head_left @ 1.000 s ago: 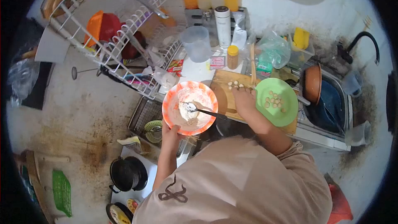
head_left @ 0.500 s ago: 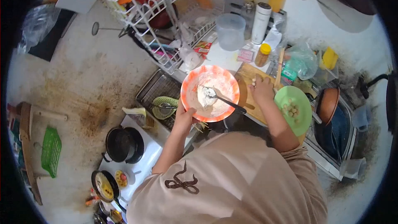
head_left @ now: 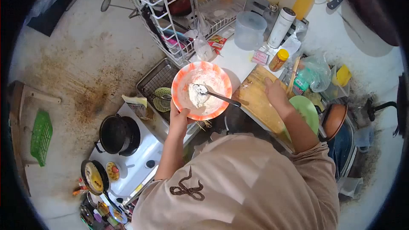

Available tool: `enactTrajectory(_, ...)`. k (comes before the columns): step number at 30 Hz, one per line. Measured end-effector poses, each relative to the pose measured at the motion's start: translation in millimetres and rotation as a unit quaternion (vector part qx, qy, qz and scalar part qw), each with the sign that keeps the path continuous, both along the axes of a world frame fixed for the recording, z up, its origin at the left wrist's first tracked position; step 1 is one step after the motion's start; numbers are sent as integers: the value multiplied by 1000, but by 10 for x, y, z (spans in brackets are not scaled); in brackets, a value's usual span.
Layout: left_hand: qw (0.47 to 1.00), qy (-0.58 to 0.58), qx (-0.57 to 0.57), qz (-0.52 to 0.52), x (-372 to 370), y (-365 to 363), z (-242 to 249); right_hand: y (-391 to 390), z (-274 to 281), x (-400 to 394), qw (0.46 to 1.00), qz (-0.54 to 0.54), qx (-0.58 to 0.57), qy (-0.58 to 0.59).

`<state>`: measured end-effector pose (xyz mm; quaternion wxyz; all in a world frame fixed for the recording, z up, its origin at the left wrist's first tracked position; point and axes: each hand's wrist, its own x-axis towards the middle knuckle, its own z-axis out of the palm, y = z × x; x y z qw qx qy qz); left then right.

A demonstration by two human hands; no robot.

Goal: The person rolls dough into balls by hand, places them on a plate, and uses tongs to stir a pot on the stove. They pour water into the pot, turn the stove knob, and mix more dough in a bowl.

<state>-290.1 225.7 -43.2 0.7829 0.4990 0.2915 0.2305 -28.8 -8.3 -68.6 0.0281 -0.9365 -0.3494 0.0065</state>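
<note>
My left hand [head_left: 180, 117] grips the near rim of an orange-and-white bowl [head_left: 181, 83]. White flour or dough lies in the bowl, and a dark-handled spoon [head_left: 221, 98] rests in it, its handle over the rim. My right hand [head_left: 276, 93] is at the right part of a wooden cutting board [head_left: 257, 89], fingers bent together; whatever they hold, if anything, is hidden. A green plate [head_left: 307, 111] lies under my right forearm, which hides most of it.
A white dish rack [head_left: 168, 17], clear tub [head_left: 250, 30], white flask [head_left: 281, 27] and yellow-lidded jar [head_left: 279, 59] stand beyond. A sink with a brown pan [head_left: 335, 121] is at right. At left are a stove [head_left: 142, 145], black pot [head_left: 115, 134] and frying pan [head_left: 94, 178].
The view has shifted. The small pale ball by my right fingertips no longer shows, and my right forearm covers more of the green plate. My left hand still holds the bowl.
</note>
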Motion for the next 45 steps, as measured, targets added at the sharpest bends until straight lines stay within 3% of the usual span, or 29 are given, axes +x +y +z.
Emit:
enactTrajectory(6, 1000, 8, -11, 3, -59, -116, -62, -33, 27, 80, 982, 2, 167, 92)
enactTrajectory(9, 1000, 14, -19, 7, -90, -171, -47, -135, -41, 240, 949, 114, 293, 29)
enactTrajectory(10, 1000, 19, -18, 9, -104, -187, -43, -188, -35, 285, 943, 40, 297, 145)
enactTrajectory(12, 1000, 26, -6, 11, -129, -200, -48, -205, 255, 224, 879, -108, 288, 365)
enactTrajectory(15, 999, 30, 0, 20, -140, -284, 46, -291, 289, 332, 693, -88, 457, 550)
enactTrajectory(18, 999, 36, 0, 28, -154, -346, 90, -377, 503, 351, 593, -130, 493, 623)
enactTrajectory(21, 999, 35, -8, 27, -175, -389, 103, -433, 494, 398, 739, -87, 374, 554)
enactTrajectory(23, 999, 36, 0, 27, -183, -438, 155, -385, 392, 417, 901, 19, 231, 367)
enactTrajectory(24, 999, 36, 5, 26, -189, -459, 181, -351, 336, 411, 952, 68, 152, 258)
enactTrajectory(25, 999, 34, 3, 26, -195, -476, 199, -327, 286, 399, 966, 82, 115, 217)
enactTrajectory(27, 999, 29, 0, 25, -212, -503, 231, -258, 239, 357, 985, 105, 40, 130)
enactTrajectory(30, 1000, 11, 3, 29, -278, -510, 197, -196, 171, 378, 987, 102, 28, 123)
enactTrajectory(33, 999, 24, 2, 31, -364, -524, 227, -281, 253, 359, 976, 141, 89, 142)
enactTrajectory(36, 998, 29, -7, 48, -401, -508, 137, -350, 623, 225, 932, 24, 114, 343)
enactTrajectory(39, 998, 44, 9, 38, -384, -510, 111, -481, 571, 311, 915, 52, 198, 349)
enactTrajectory(43, 999, 44, 17, 28, -261, -482, 96, -524, 638, 418, 955, 39, 161, 245)
enactTrajectory(45, 998, 40, 54, 19, -173, -497, 125, -384, 848, 161, 940, 81, 239, 231)
